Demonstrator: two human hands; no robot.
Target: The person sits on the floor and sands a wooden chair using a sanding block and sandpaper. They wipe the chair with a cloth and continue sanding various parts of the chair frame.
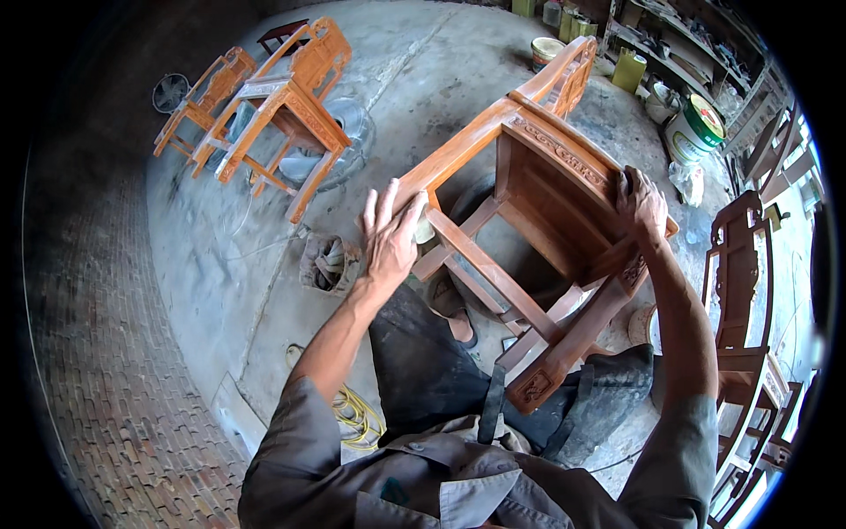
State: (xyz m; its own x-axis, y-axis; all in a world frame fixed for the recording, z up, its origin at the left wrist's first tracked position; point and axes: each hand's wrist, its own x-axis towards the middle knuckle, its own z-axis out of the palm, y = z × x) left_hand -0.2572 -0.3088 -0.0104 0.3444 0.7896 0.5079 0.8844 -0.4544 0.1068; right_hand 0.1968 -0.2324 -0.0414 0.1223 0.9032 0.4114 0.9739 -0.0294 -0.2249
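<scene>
A carved reddish-brown wooden chair (564, 234) is tipped over in front of me, its open underside and crossbars facing up. My left hand (390, 236) grips the end of a leg at its left side, the fingers somewhat apart over the wood. On the opposite side, my right hand (643, 207) is closed over the seat's carved edge, fingertips curled onto the frame. One carved corner of the chair hangs close to my lap. The backrest points away to the far right. What supports the chair underneath is mostly hidden; a dark round shape shows through the frame.
Orange-brown chairs (291, 115) stand at the far left near a fan (170, 93). Darker chairs (738, 273) line the right side. A white-and-green bucket (694, 128) stands before cluttered shelves. A sack (330, 263) and a coiled yellow hose (357, 419) lie on the floor.
</scene>
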